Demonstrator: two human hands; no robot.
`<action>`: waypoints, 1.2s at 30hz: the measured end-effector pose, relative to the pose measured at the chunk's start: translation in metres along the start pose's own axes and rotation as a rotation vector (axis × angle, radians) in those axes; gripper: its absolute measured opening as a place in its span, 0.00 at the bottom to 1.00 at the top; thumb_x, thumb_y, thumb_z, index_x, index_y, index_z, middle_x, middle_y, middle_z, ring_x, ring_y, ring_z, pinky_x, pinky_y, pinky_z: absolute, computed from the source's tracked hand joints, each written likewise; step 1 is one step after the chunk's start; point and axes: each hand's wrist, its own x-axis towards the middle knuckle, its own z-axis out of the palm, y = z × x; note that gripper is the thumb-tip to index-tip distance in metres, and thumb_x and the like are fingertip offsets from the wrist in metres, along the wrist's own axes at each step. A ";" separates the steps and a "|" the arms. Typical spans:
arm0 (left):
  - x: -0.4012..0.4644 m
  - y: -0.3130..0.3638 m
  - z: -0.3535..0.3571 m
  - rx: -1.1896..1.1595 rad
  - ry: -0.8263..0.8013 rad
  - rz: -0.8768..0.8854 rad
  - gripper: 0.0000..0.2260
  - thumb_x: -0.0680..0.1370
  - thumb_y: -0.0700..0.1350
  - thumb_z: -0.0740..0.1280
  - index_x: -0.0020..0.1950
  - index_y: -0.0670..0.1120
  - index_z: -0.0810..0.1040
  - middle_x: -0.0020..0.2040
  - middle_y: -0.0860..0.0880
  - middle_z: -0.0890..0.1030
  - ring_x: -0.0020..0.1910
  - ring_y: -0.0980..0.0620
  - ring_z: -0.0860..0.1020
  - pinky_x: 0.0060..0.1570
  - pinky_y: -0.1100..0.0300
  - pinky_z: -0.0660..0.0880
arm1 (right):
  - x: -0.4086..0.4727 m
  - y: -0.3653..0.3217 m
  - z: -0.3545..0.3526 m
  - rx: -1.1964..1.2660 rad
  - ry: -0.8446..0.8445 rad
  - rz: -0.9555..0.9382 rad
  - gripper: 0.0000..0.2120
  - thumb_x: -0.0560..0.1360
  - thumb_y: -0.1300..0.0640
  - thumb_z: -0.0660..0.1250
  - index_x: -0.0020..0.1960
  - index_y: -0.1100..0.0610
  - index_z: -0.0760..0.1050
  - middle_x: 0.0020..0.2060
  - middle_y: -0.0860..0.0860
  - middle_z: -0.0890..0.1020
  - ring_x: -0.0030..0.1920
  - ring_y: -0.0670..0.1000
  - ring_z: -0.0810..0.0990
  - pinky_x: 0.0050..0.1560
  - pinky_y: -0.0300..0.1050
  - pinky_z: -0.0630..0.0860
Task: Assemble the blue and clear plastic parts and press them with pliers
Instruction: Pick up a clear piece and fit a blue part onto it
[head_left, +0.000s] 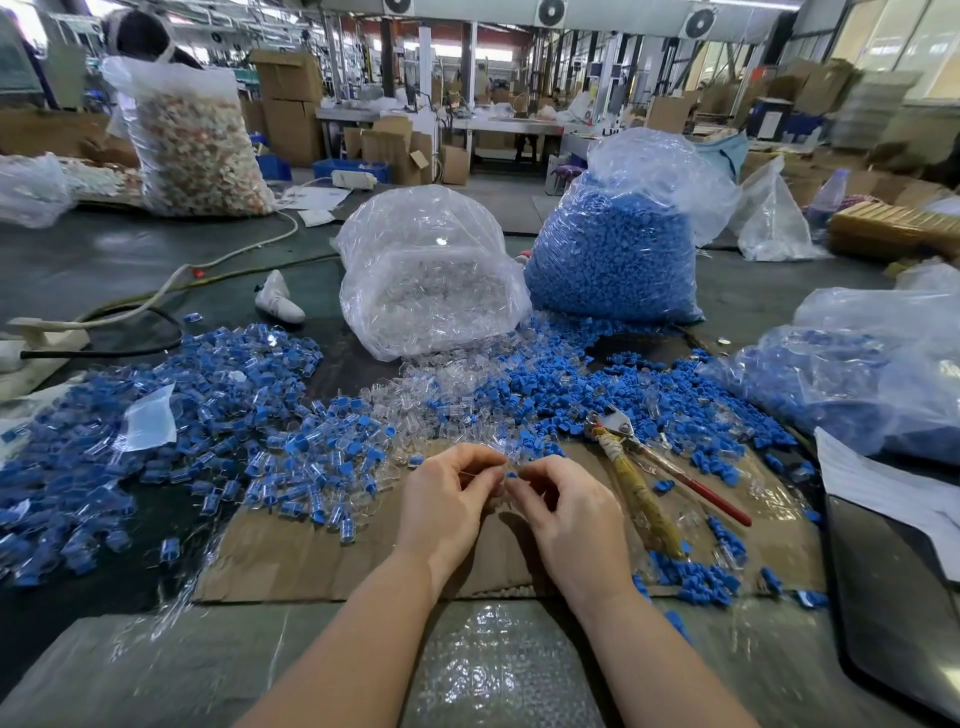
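My left hand (451, 499) pinches a clear plastic part (497, 464) over the brown cardboard sheet (332, 556). My right hand (566, 512) meets it fingertip to fingertip and holds a small blue part (511, 475). The pliers (631, 467) lie shut on the cardboard to the right of my hands, one handle red, one wrapped in yellowish tape. Loose blue parts (649, 395) and clear parts (441, 395) are heaped just beyond my hands. A wide pile of joined blue-and-clear pieces (208, 431) spreads to the left.
A bag of clear parts (431, 275) and a bag of blue parts (618, 254) stand behind the heaps. Another bag of blue pieces (857, 374) lies at the right beside white paper (893, 493). Cables (156, 296) run at the left. Bubble wrap (498, 670) covers the near edge.
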 end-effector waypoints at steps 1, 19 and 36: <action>0.000 0.000 0.000 -0.004 -0.004 -0.002 0.11 0.74 0.35 0.68 0.43 0.51 0.80 0.40 0.51 0.83 0.41 0.54 0.81 0.44 0.62 0.79 | 0.000 -0.001 0.000 0.006 0.005 -0.024 0.05 0.74 0.53 0.69 0.48 0.54 0.79 0.41 0.44 0.79 0.41 0.44 0.76 0.44 0.39 0.73; -0.001 0.004 -0.002 0.027 -0.020 0.021 0.05 0.72 0.35 0.71 0.43 0.45 0.83 0.37 0.52 0.83 0.35 0.60 0.80 0.37 0.70 0.75 | 0.001 -0.002 -0.003 0.002 -0.017 -0.081 0.09 0.72 0.58 0.71 0.52 0.55 0.79 0.43 0.46 0.78 0.45 0.47 0.76 0.49 0.43 0.74; 0.000 0.009 -0.003 -0.077 -0.004 -0.048 0.05 0.73 0.33 0.69 0.44 0.42 0.82 0.36 0.49 0.82 0.31 0.64 0.79 0.33 0.73 0.73 | 0.026 0.026 -0.061 -0.823 -0.305 0.572 0.33 0.76 0.36 0.54 0.73 0.55 0.57 0.70 0.56 0.65 0.70 0.58 0.63 0.69 0.63 0.53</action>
